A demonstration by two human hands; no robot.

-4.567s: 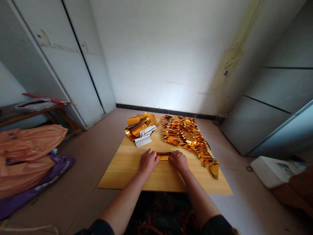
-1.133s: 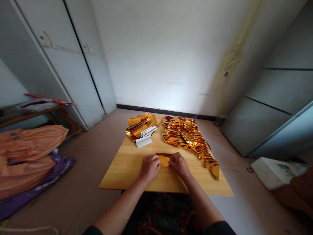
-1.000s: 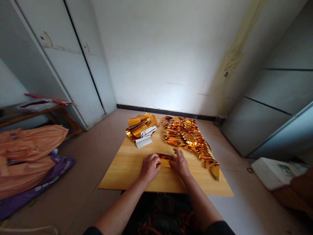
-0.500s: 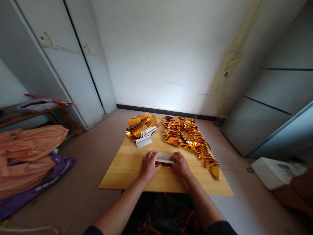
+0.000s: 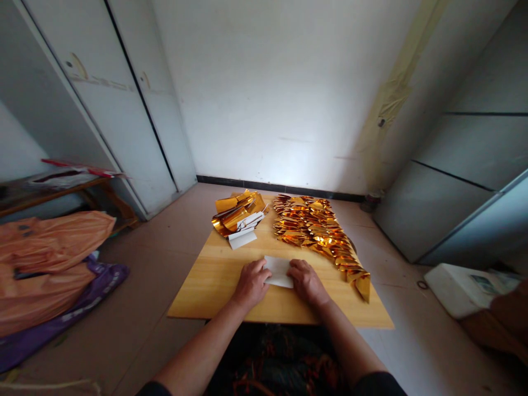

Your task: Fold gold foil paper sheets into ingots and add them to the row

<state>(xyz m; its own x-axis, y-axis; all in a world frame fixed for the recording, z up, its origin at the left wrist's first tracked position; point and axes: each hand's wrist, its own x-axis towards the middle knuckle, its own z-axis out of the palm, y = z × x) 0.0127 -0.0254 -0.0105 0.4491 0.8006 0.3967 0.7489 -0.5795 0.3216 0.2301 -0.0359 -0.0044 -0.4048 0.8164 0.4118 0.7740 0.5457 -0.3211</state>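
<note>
Between my hands is a small sheet of foil paper, its white side facing up near the front of the wooden board. At its left edge, my left hand has curled fingers and a thumb gripping the paper. The opposite edge is in the bent fingers of my right hand. A loose stack of gold foil sheets, some white side up, lies at the back left. Rows of folded gold foil pieces spread over the back right and trail toward the right edge.
The wooden board bears all the paper. On the floor at left lie an orange cloth or bag and a purple bag. A white foam box is at right, with grey cabinets on the left.
Half a second ago the sheet was bent up with its gold side partly showing; now it lies flatter, white side up. Both hands have shifted slightly. The piles stay as they were.
</note>
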